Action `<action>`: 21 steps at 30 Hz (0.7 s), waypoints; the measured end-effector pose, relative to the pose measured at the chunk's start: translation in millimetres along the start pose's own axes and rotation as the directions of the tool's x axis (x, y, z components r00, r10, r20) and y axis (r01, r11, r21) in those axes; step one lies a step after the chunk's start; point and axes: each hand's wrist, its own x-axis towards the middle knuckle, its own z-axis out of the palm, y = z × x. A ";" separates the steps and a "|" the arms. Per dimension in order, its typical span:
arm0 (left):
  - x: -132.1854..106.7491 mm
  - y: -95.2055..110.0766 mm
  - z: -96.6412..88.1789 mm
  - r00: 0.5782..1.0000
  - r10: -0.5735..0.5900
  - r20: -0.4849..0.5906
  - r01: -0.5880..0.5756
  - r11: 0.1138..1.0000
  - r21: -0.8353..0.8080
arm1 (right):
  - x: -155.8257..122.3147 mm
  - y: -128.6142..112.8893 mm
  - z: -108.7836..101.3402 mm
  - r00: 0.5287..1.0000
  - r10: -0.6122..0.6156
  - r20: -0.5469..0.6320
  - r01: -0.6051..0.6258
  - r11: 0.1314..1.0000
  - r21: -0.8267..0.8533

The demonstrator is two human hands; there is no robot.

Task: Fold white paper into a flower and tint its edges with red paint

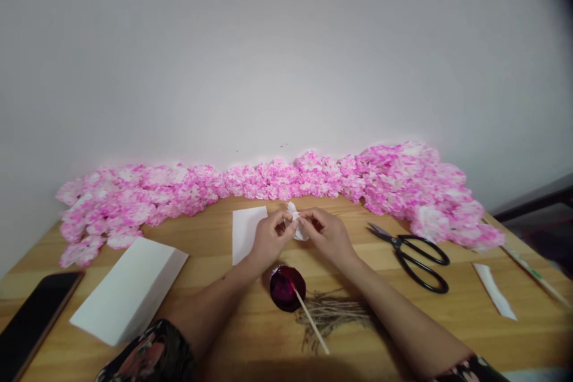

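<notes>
Both hands meet over the middle of the wooden table [210,286]. My left hand [268,237] and my right hand [329,236] pinch a small crumpled white paper piece [299,224] between their fingertips, holding it just above the tabletop. A white paper sheet [247,231] lies flat just left of my left hand. Below the hands stands a small container of dark magenta dye [287,287] with a thin wooden stick [310,317] leaning out of it. A bundle of brown twine pieces [333,315] lies under my right forearm.
A long row of pink paper flowers [277,182] runs along the wall. Black scissors [414,253] lie to the right, with a folded white paper strip [495,289] and a long thin stick [535,274] beyond. A stack of white paper [129,289] and a dark phone [33,319] lie left.
</notes>
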 end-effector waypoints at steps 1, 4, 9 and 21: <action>0.0 -0.7 0.3 1.000 -0.003 -0.005 0.003 1.000 0.000 | -0.4 0.2 0.3 1.000 -0.013 -0.001 0.013 1.000 -0.013; 0.5 -2.8 0.9 1.000 0.000 -0.006 0.000 0.998 -0.066 | 0.4 3.0 1.6 1.000 -0.001 -0.014 0.001 1.000 0.007; 2.4 -7.4 0.9 0.999 -0.040 -0.020 0.035 0.977 -0.210 | 6.9 7.2 0.3 0.985 0.172 0.003 -0.166 0.945 0.283; 4.9 -12.4 -0.6 0.989 -0.086 -0.117 0.051 0.960 -0.274 | 7.3 1.5 -23.2 0.999 0.030 0.030 -0.026 0.993 -0.114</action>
